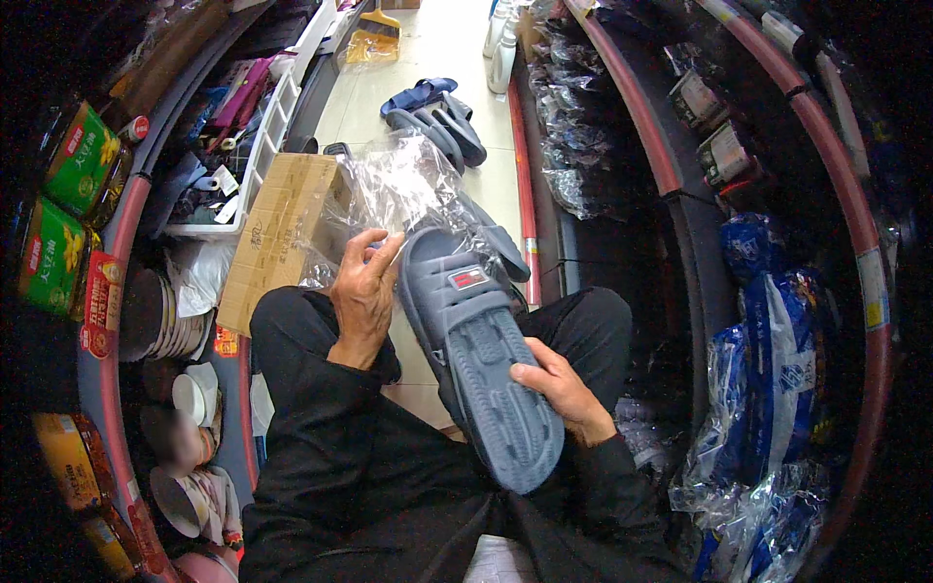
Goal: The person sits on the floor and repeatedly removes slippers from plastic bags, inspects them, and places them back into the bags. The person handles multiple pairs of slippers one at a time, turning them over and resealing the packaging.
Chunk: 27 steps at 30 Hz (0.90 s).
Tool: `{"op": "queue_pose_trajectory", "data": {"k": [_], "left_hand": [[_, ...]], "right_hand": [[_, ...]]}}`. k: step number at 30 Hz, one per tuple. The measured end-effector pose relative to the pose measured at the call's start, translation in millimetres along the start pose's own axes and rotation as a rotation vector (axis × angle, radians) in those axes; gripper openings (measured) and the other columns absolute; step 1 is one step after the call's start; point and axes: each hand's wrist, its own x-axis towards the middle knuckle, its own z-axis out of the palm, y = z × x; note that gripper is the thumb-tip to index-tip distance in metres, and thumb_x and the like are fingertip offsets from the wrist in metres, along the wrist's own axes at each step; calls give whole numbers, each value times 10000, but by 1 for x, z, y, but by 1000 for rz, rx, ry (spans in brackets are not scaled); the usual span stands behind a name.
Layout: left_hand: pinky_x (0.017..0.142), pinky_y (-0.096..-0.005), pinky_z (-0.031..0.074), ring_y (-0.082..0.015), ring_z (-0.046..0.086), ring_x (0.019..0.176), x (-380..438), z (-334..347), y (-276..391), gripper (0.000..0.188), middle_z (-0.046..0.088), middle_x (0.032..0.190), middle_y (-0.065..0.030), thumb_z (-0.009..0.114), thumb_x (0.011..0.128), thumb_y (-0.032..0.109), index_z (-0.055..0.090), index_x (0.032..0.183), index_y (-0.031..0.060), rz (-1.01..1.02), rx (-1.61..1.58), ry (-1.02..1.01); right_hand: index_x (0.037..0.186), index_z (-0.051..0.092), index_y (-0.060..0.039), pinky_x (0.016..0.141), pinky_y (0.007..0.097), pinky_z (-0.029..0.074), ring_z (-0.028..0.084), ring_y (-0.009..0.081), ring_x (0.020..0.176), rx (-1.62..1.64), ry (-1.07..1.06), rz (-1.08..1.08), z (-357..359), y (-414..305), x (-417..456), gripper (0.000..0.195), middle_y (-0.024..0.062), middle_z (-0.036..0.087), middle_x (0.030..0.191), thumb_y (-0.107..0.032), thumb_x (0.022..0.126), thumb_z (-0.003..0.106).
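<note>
My right hand [565,393] grips a grey slide sandal [496,386] by the right edge of its footbed, thumb on top. Tilted over my lap, the sandal shows a ribbed strap with a red and white badge [468,278]. At least one more sole seems to lie under it, mostly hidden. My left hand [363,302] is raised beside the strap, fingers bent, against clear plastic film [408,182]; whether it pinches the film is unclear. Beyond the film, several dark slide sandals [430,127] lie on the tiled floor, and another sandal [499,240] is partly covered.
A cardboard box [284,226] stands left of my knees, beside a white plastic basket [266,138] of goods. Shelves with red edge strips [120,306] hem both sides. Bowls [193,401] fill the left shelf, blue wrapped packs [773,364] the right. Farther off are bottles [503,55] and a yellow dustpan [373,44].
</note>
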Motion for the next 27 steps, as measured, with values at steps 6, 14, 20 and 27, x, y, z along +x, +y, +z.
{"op": "queue_pose_trajectory", "data": {"k": [6, 14, 20, 27], "left_hand": [[727, -356, 559, -245, 644, 868, -3, -2, 12, 301, 634, 1149, -91, 745, 871, 86, 733, 1165, 144, 19, -32, -13], [736, -337, 550, -241, 653, 924, -3, -7, 21, 420, 625, 1186, -104, 742, 814, -9, 726, 1202, 151, 141, -64, -11], [773, -329, 528, -287, 621, 1038, -5, -18, 26, 429, 611, 1248, -124, 725, 831, -19, 724, 1217, 167, 214, -119, -34], [1000, -426, 462, -365, 539, 1208, -7, -30, 47, 382, 528, 1380, -183, 724, 842, 25, 732, 1199, 159, 273, -186, -111]], "right_hand": [[1427, 481, 4, 967, 330, 497, 624, 163, 1066, 60, 44, -100, 0, 9, 7, 563, 96, 647, 1200, -204, 948, 691], [1457, 450, -12, 928, 325, 500, 622, 165, 1046, -28, 84, -168, -3, 16, 11, 650, 105, 657, 1165, -221, 913, 737], [1434, 454, -5, 945, 340, 504, 630, 179, 1070, -28, 103, -181, 1, 10, 7, 662, 121, 668, 1171, -192, 881, 765], [1374, 438, 2, 971, 353, 497, 631, 205, 1106, -95, 203, -331, 15, 10, 5, 645, 169, 653, 1224, -188, 868, 790]]}}
